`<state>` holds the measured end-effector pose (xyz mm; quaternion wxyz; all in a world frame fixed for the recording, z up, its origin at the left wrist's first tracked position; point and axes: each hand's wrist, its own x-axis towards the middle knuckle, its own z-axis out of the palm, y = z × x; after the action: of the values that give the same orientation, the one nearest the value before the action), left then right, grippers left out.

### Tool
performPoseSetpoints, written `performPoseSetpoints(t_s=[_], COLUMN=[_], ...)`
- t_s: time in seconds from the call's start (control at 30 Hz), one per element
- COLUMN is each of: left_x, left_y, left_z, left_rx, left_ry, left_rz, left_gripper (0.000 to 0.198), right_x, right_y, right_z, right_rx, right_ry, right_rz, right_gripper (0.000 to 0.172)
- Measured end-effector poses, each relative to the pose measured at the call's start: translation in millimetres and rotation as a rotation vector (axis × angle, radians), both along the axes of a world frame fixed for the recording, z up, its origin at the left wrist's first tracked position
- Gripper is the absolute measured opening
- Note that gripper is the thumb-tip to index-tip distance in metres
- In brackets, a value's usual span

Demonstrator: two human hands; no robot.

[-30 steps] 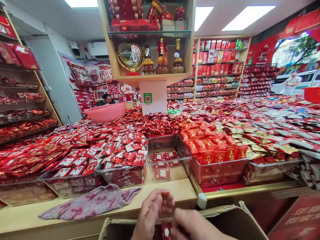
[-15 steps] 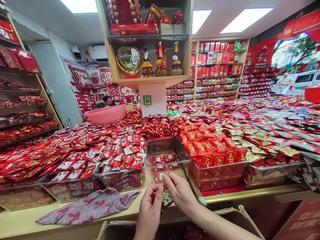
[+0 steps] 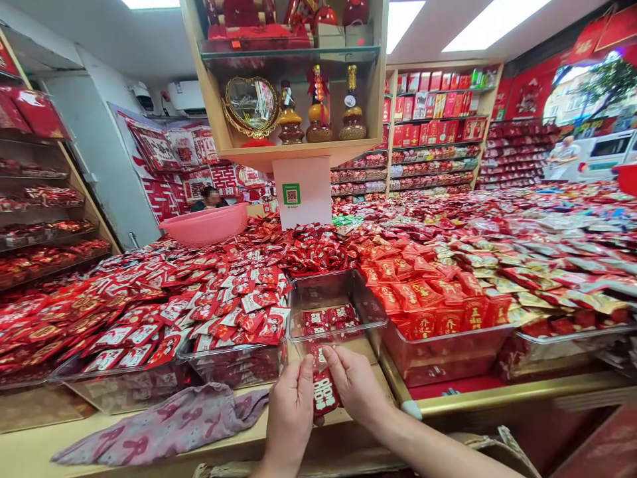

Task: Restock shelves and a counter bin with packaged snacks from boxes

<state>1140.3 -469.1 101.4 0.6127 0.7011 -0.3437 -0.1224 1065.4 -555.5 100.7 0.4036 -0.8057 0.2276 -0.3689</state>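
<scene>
My left hand (image 3: 291,403) and my right hand (image 3: 357,388) are close together at the counter's front edge, fingers closed on small red candy packets (image 3: 326,393) with white double-happiness characters. The thumbs lie at the packets' sides; how many there are cannot be made out. Just beyond the hands stands a clear plastic bin (image 3: 326,284) with several similar red packets (image 3: 328,316) lined up on its floor. Left of it, a heaped bin holds red and white packets (image 3: 259,318). Bright red-orange packets (image 3: 448,312) fill the bin on the right.
A crumpled pinkish cloth (image 3: 174,428) lies on the counter at left. Below the hands, the flap of a cardboard box (image 3: 512,445) shows. A pink basin (image 3: 206,226) rests on the heaps behind. Overhead hangs a wooden display cabinet (image 3: 298,154). A person (image 3: 212,197) is partly visible behind the basin.
Both hands have risen slightly, and the packets between them now face me more fully. The left hand has turned more upright. The view has shifted a little closer and downward.
</scene>
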Motion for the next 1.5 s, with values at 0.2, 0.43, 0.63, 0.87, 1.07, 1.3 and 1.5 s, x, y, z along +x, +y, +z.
performPoseSetpoints(t_s=[0.2,0.43,0.63,0.87,1.07,1.3,1.5], left_x=[-7,-20,-14,-14,-16,-18,-13], left_y=[3,6,7,5,6,1,-4], left_z=[8.2,12.5,8.8,9.9,11.7,12.4,12.4], left_rx=[0.096,0.088,0.071,0.075,0.106,0.072,0.028], left_ry=[0.095,0.081,0.073,0.062,0.071,0.044,0.061], left_rz=[-0.068,-0.105,-0.101,-0.041,-0.05,-0.108,-0.099], left_gripper=[0.04,0.036,0.036,0.043,0.045,0.039,0.035], right_x=[-4,-7,-3,-5,-5,-6,-9], right_y=[1,-3,0,-2,-1,-10,-15], right_z=[0.3,-3.3,-5.1,-3.5,-2.2,-7.8,-8.5], right_rx=[0.094,0.166,0.29,0.292,0.284,0.361,0.493], right_ry=[-0.046,-0.051,-0.117,-0.14,-0.179,-0.222,-0.337], right_rz=[-0.012,0.009,0.067,0.022,0.012,0.003,0.021], right_gripper=[0.043,0.044,0.046,0.046,0.045,0.046,0.045])
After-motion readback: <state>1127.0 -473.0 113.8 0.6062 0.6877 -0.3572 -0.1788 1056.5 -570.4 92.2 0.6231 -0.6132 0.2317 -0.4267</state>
